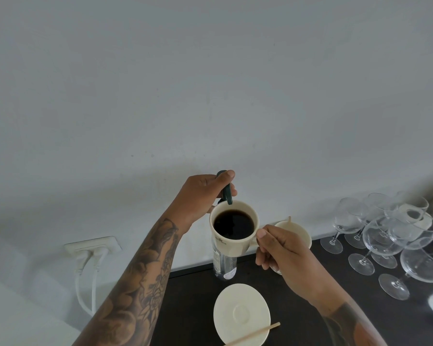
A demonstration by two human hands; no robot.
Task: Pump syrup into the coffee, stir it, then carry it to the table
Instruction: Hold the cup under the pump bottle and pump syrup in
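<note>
A cream cup of black coffee (233,227) is held up in the air under the dark green pump spout (227,194) of a clear syrup bottle (224,264). My right hand (283,255) pinches the cup's handle at its right side. My left hand (203,196) grips the pump head, thumb on top, just behind the cup's far rim. The bottle stands on the dark counter (190,308), mostly hidden by the cup. Below lies an empty cream saucer (241,314) with a wooden stir stick (254,334) across its near edge.
A second cream cup (298,233) sits behind my right hand. Several wine glasses (385,236) crowd the counter's right side. A wall socket with two white plugs (93,248) is at the left, on the grey wall close behind the counter.
</note>
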